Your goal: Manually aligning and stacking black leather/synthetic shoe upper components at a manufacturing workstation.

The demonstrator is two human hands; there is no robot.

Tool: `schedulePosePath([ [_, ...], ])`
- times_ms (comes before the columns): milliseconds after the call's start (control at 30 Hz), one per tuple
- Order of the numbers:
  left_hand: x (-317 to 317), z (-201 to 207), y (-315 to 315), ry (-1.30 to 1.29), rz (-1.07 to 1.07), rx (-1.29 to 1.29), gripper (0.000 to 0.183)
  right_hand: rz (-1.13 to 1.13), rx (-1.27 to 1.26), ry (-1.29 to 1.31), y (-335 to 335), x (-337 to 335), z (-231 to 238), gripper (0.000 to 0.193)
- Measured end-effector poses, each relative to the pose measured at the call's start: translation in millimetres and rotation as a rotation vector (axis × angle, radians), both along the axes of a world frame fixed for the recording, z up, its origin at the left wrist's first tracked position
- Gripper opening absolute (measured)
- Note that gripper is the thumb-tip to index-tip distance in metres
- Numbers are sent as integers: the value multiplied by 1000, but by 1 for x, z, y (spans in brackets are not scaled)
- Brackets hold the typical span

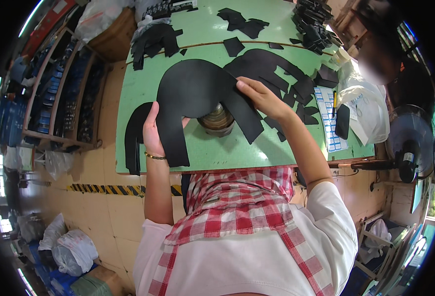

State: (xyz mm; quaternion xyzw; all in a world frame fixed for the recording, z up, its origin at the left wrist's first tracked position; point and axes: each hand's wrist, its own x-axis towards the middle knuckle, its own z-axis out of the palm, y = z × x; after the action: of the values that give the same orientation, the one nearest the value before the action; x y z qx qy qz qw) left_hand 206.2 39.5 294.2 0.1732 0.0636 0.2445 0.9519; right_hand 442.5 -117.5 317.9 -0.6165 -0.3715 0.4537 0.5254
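Observation:
Between my hands I hold up a black U-shaped leather-like piece [192, 81], its two legs pointing toward me. My left hand [153, 133] grips its left leg, thumb in front and most fingers behind. At its upper right edge my right hand [264, 96] pinches the sheet between thumb and fingers. Below the piece's opening stands a round brownish container or roll [217, 121], partly covered. More black curved pieces [133, 138] lie at the table's left edge, beside my left hand. To the right, past my right hand, rest further black cut pieces [261, 64].
The green table [212, 155] also bears black scraps [242, 22] and a dark stack [313, 24] at the back. At right are a labelled sheet [328, 135], a yellow pen [334, 101], a phone [342, 122], a plastic bag [367, 108] and a fan [409, 138]. Another person sits beyond.

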Motion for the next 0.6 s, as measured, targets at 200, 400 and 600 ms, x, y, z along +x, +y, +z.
schedulePosePath([
  [200, -3, -8, 4, -156, -123, -7, 50, 30, -72, 153, 2, 11, -8, 66],
  [400, 8, 8, -10, -20, -44, 3, 49, -1, 115, -156, 19, 8, -11, 49],
  [600, 9, 16, -7, 558, 327, 772, 32, -209, 274, -282, 43, -5, -26, 34],
])
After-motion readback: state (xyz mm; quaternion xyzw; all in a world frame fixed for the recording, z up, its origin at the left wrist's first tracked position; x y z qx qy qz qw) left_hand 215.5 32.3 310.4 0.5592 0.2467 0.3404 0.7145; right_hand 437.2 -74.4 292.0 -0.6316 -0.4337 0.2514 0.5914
